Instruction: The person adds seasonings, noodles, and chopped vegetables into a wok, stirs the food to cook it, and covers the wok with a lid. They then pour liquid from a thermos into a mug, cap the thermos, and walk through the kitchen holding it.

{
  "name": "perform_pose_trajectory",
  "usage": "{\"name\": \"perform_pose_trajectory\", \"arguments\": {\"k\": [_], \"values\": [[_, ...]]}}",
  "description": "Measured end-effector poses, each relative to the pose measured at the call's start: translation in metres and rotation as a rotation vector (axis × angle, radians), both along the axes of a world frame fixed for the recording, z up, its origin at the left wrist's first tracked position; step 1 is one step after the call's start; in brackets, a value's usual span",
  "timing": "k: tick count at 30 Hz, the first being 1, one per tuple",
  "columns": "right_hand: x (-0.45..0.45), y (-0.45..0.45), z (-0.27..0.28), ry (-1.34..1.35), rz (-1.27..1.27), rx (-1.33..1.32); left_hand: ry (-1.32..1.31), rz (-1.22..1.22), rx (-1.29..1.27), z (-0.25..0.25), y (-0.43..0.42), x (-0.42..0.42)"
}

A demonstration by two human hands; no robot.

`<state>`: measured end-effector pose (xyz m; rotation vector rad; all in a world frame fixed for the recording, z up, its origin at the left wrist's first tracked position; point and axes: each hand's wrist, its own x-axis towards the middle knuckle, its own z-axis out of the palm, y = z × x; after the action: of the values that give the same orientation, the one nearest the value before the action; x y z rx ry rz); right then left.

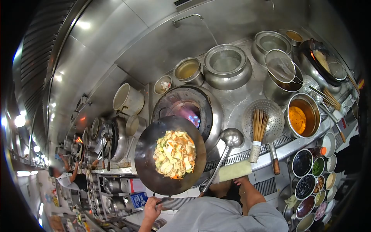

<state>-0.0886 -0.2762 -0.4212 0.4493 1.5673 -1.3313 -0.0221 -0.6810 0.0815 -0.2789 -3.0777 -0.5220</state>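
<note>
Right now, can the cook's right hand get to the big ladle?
Probably yes: the ladle slants down toward the grey shirt, with just a low, pale yellow cloth between it and the right hand. Whether that hand grips the cloth is unclear.

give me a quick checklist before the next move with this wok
1. Wok held: ok, the left hand grips its handle.
2. Food inside the rim: ok, the noodles and vegetables sit within it.
3. Flame lit: ok, it shows in the burner.
4. Wok centred over the burner: not ok, it is off toward the person.
5. Ladle in hand: not ok, it lies at the counter edge.
6. Right hand clear of the yellow pad: cannot tell, they appear close together.
</note>
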Motion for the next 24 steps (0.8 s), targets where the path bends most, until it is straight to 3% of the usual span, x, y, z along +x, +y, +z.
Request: {"name": "perform_pose_trajectory", "arguments": {"k": [17, 24], "values": [[0.002, -0.004, 0.012, 0.039, -0.159, 0.066, 0.009, -0.002, 0.013, -0.001, -0.001, -0.001], [0.002, -0.003, 0.001, 0.059, -0.108, 0.040, 0.017, 0.005, 0.017, 0.000, -0.001, -0.005]]}}
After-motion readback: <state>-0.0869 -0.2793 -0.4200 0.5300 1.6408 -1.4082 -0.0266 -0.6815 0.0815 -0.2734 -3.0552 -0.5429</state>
